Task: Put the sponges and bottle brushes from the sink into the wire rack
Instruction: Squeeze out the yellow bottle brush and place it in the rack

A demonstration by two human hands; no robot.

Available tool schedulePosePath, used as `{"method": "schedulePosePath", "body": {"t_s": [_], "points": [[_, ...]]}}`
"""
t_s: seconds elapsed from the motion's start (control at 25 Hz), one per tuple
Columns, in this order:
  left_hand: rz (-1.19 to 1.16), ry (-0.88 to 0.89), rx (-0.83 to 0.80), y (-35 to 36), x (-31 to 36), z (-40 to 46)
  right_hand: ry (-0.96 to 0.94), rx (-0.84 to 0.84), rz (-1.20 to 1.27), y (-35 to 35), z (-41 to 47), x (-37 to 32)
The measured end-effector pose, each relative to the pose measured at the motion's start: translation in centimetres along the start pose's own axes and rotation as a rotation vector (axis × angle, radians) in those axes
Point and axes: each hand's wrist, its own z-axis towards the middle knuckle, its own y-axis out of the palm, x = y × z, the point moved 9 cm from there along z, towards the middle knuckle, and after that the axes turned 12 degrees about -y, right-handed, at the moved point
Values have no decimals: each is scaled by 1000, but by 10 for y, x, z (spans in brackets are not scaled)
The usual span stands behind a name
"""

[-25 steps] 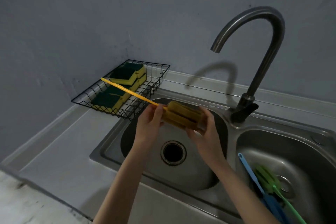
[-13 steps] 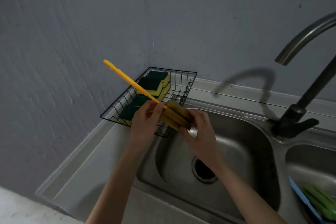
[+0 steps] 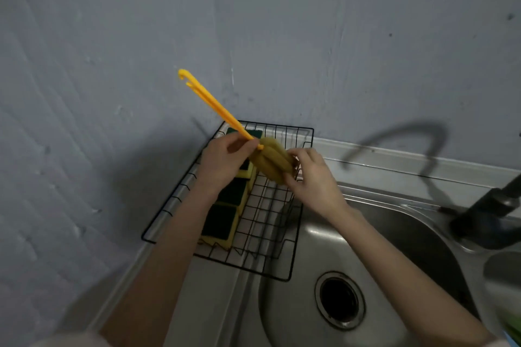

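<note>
The brush (image 3: 270,159) was up in the air over the far end of the rack (image 3: 289,270), held w/ both hands. Its yellow handle ran up and to the left toward the wall (image 3: 112,65), hook end topmost, and the sponge head pointed down-right, above the rack's grid. My left hand (image 3: 225,162) was closed round the handle right where it met the head, thumb and fingers wrapped on it. My right hand (image 3: 313,177) was pinching the lower end of the sponge head w/ its fingertips; the rest of that hand sat curled behind it. So both grips were closed on the brush, neither slack as far as I could see. Under the hands, a row of sponges (image 3: 222,220) lay along the rack's left side, dark green tops, yellow below, touching one another; the farthest was partly hidden by my left hand. The right half of the rack's floor was bare wire. The rack stood on the steel counter in the corner, its near-right part hanging over the sink (image 3: 417,236). The drain (image 3: 339,300) sat well clear of the rack, lower right. At the right edge I saw the tap's (image 3: 490,214) dark base, blurred, and its curved shadow on the wall. Something green showed at the lower right corner, too cut off to tell what.
</note>
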Motion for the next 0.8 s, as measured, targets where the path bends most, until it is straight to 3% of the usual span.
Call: {"method": "schedulePosePath", "body": {"t_s": [0.32, 0.6, 0.8], "points": [[110, -10, -10, 38, -14, 98, 23, -249, -198, 29, 66, 43], [-10, -134, -81, 46, -48, 139, 81, -459, -418, 58, 94, 84], [-123, -222, -56, 49, -68, 140, 67, -518, -549, 81, 94, 95]]}}
